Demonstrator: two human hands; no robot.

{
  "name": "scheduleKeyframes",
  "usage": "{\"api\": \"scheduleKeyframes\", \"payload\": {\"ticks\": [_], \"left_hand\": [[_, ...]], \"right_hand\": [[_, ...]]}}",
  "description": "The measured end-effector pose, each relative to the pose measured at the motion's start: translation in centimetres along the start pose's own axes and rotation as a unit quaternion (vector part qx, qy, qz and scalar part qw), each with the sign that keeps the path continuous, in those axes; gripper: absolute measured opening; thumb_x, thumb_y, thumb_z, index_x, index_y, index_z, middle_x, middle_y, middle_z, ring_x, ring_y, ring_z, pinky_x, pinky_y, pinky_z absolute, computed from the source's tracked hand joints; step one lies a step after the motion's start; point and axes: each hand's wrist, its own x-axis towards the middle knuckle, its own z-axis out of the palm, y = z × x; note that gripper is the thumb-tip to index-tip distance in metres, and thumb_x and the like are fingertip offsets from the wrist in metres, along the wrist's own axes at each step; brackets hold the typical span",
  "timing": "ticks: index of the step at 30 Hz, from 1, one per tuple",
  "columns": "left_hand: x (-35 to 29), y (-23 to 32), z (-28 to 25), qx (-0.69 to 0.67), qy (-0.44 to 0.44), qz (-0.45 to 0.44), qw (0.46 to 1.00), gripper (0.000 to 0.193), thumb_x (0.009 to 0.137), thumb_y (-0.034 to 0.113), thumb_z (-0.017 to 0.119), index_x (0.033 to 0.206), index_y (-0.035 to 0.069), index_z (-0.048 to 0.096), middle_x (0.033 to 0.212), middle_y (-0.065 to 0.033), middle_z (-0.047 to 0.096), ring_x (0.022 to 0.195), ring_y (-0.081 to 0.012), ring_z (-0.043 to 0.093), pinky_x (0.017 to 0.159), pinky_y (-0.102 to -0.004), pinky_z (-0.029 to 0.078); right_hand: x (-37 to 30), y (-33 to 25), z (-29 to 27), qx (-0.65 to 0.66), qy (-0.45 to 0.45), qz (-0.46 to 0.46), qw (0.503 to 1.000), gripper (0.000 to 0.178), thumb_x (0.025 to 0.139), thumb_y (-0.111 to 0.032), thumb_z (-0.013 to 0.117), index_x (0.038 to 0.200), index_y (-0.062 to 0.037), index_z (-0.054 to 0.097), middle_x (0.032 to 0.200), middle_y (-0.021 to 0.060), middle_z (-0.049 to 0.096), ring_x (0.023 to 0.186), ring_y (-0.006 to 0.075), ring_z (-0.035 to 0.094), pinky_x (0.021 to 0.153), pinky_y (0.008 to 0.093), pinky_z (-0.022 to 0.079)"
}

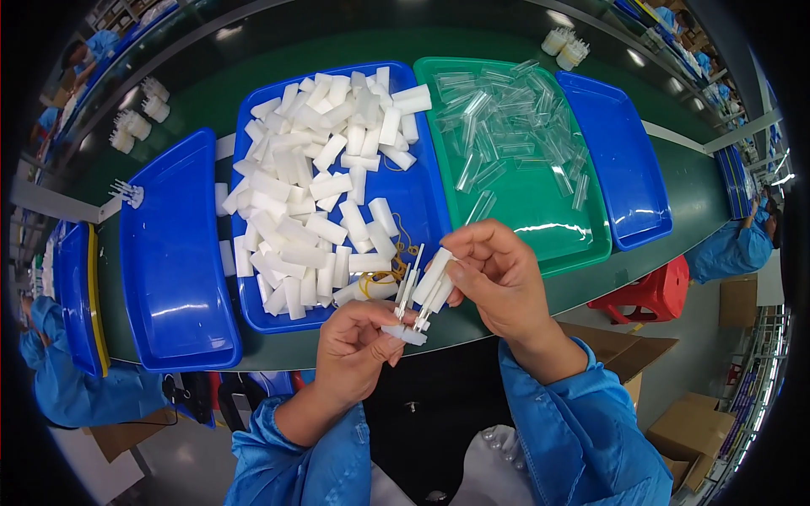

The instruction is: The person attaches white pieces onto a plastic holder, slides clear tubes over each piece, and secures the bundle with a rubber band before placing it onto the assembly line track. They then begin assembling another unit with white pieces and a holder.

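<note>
Left hand holds base, right hand white piece

Dark green tabletop carries, left to right: long blue plastic tray, wider blue plastic tray, rectangular green plastic tray, narrow blue plastic tray. White oblong pieces lie between first two.

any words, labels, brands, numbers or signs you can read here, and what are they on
None can be read in this view.
White pronged part in the left hand, white piece in the right hand: no legible lettering.
Green tray and clear tubes: no legible lettering.
Cardboard box, lower right: too small and blurred to tell whether anything is printed.
</note>
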Motion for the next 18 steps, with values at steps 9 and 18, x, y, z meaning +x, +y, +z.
{"api": "scheduleKeyframes", "payload": {"ticks": [9,18], "left_hand": [[0.2,0.3,0.4,0.02,0.032,-0.017,0.999,0.02,0.082,-0.001,0.06,0.1,0.004,0.051,0.1,-0.0131,0.057,0.081,-0.0221,0.062,0.05,-0.0237,0.048],[-0.1,0.1,0.4,-0.027,0.036,-0.002,0.999,0.019,0.083,-0.004,0.059,0.1,0.001,0.055,0.102,-0.012,0.058,0.081,-0.0128,0.057,0.058,-0.0229,0.045]], "right_hand": [[-0.8,0.6,0.0,-0.006,-0.018,-0.012,1.0,0.014,0.086,0.0,0.057,0.1,0.0021,0.058,0.085,0.0086,0.064,0.068,0.0078,0.061,0.059,0.0187,0.05],[-1.4,1.3,0.8,-0.017,-0.026,-0.017,0.999,0.017,0.087,-0.002,0.058,0.103,0.0028,0.057,0.087,0.0105,0.064,0.07,0.0087,0.062,0.061,0.0192,0.051]]}}
